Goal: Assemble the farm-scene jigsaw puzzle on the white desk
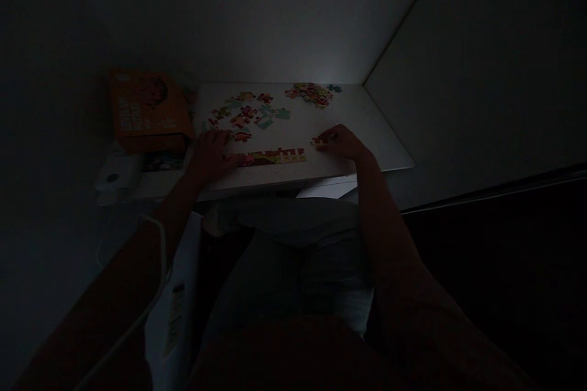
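In dim light, a joined strip of jigsaw puzzle pieces (279,156) lies along the front of the white table. My left hand (211,156) rests at the strip's left end, fingers spread flat, partly covering the pieces there. To the right of the strip, my right hand (342,142) pinches a jigsaw puzzle piece (320,142) at the tabletop, a small gap away from the strip. Loose puzzle pieces (247,113) lie scattered beyond my left hand. Farther back on the right is a heap of puzzle pieces (312,95).
An orange puzzle box (149,110) stands on the table's left side. Near it sits a white device (118,172) with a cable (161,238) that crosses my left forearm. Walls close in behind and at the right (440,85). My legs are under the table (385,156).
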Action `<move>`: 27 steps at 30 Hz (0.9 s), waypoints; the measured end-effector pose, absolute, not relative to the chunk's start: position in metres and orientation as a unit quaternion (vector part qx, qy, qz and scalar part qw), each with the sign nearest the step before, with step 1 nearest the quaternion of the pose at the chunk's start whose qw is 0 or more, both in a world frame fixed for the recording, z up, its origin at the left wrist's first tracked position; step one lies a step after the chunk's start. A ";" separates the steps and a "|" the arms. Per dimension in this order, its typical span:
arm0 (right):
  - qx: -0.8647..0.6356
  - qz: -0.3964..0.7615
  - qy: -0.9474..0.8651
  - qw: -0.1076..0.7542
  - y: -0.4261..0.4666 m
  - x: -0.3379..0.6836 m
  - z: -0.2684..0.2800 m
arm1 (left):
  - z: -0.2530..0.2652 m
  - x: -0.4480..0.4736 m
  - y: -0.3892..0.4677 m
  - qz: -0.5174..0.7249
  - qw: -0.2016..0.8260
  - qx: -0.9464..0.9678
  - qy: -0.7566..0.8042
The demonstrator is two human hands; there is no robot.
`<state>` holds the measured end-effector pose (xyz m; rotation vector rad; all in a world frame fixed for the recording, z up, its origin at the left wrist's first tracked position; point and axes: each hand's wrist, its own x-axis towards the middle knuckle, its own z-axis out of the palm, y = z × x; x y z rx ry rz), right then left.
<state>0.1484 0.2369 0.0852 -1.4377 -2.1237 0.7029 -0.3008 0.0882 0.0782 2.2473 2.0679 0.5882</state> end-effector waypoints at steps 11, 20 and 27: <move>-0.445 0.414 -0.764 0.216 0.219 0.139 0.101 | 0.076 -0.302 0.089 0.197 0.014 0.719 0.667; -0.436 0.401 -0.783 0.191 0.223 0.133 0.093 | 0.077 -0.301 0.088 0.202 0.013 0.719 0.665; -0.473 0.308 -0.805 0.183 0.225 0.125 0.087 | 0.074 -0.303 0.089 0.202 0.013 0.721 0.663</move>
